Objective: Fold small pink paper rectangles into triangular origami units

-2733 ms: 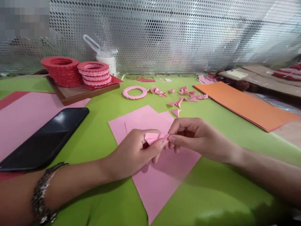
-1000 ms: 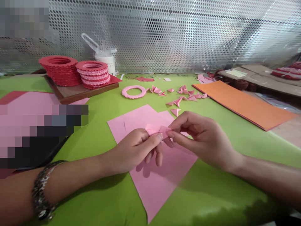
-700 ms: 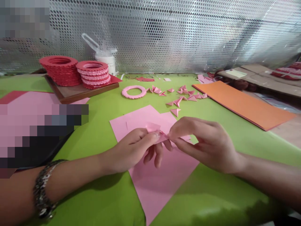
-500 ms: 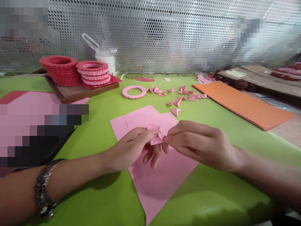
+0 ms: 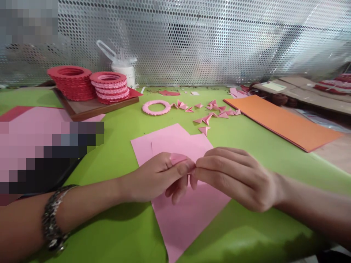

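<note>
My left hand [image 5: 156, 177] pinches a small pink paper piece [image 5: 177, 158] between thumb and fingers, with its other fingers curled below. My right hand [image 5: 238, 175] meets it from the right, its fingertips pressed together at the right end of the same piece. Most of that piece is hidden by the fingers. Beneath both hands, larger pink paper sheets [image 5: 189, 219] lie on the green table. Behind them sit a pink paper ring [image 5: 156, 107] with a toothed edge and several small folded pink pieces [image 5: 204, 130].
Stacks of red and pink rings [image 5: 70, 84] stand on a wooden tray [image 5: 90, 111] at the back left, beside a white cup [image 5: 127, 73]. An orange sheet stack [image 5: 282, 122] lies right. Pink sheets [image 5: 46, 114] are at the left. Perforated metal [image 5: 192, 47] borders the back.
The small pink paper has been folded or turned over and shows less between my fingers. Both hands have dropped slightly, and my left hand has shifted a little right.
</note>
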A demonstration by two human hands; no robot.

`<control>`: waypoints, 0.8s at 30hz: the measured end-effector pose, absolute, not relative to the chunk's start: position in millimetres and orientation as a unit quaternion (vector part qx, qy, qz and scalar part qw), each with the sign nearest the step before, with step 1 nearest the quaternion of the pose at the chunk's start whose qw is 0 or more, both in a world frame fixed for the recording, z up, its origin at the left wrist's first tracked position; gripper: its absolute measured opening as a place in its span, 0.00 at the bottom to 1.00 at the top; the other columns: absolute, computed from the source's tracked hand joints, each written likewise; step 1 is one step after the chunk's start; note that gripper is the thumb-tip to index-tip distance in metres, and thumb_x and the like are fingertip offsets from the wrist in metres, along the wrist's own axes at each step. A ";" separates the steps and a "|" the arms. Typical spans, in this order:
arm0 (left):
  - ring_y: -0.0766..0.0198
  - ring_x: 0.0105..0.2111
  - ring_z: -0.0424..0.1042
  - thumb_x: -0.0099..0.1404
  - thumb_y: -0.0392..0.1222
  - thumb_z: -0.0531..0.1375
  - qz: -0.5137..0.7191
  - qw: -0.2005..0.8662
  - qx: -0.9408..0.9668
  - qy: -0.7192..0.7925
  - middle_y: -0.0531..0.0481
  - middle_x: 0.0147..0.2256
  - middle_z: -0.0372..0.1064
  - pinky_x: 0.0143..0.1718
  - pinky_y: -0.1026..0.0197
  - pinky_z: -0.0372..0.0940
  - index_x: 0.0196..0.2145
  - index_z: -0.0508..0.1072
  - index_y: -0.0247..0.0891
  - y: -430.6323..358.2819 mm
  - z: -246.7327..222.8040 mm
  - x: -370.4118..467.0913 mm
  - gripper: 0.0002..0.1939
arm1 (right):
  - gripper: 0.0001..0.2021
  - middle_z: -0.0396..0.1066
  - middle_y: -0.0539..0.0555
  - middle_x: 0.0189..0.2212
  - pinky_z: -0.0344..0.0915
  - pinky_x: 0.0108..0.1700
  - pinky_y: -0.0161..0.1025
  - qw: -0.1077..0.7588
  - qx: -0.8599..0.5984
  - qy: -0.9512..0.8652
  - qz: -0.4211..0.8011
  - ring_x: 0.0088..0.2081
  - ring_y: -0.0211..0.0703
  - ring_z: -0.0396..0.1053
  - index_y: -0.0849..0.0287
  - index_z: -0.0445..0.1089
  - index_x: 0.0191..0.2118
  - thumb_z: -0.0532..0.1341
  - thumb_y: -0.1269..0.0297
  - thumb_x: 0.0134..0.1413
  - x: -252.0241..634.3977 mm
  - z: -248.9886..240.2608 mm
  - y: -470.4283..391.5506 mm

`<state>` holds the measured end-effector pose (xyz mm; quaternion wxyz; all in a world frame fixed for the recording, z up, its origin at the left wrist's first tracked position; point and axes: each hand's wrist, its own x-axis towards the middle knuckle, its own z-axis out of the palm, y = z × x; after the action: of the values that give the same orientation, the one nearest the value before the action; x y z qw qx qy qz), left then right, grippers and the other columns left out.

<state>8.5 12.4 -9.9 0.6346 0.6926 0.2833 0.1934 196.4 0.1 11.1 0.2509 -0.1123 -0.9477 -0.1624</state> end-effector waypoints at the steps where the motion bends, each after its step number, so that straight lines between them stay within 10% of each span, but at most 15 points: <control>1: 0.75 0.13 0.55 0.65 0.45 0.45 0.187 0.637 0.694 0.278 0.58 0.13 0.58 0.17 0.73 0.54 0.19 0.62 0.35 12.5 -10.2 8.5 0.20 | 0.13 0.70 0.56 0.27 0.66 0.32 0.37 0.256 -0.115 -0.948 -0.148 0.30 0.41 0.67 0.62 0.65 0.29 0.46 0.76 0.58 196.1 10.0 0.1; 8: 0.75 0.13 0.57 0.64 0.43 0.48 0.141 0.582 0.749 0.285 0.58 0.12 0.57 0.17 0.72 0.55 0.20 0.65 0.34 9.9 -12.2 11.9 0.17 | 0.13 0.65 0.59 0.36 0.65 0.40 0.35 0.340 -0.202 -0.915 0.081 0.39 0.39 0.64 0.67 0.62 0.43 0.59 0.70 0.50 189.3 6.2 1.9; 24: 0.73 0.18 0.54 0.66 0.39 0.46 0.323 0.404 0.778 0.358 0.59 0.18 0.54 0.19 0.70 0.51 0.25 0.61 0.36 5.3 -13.8 11.7 0.13 | 0.04 0.63 0.47 0.23 0.64 0.26 0.26 0.393 -0.343 -0.716 0.464 0.24 0.29 0.66 0.63 0.60 0.30 0.57 0.76 0.50 187.8 4.0 7.2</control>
<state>11.7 5.3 -13.8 0.4043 0.7776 0.3575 0.3225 187.8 7.2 4.0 0.3932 -0.3432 -0.7159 0.4639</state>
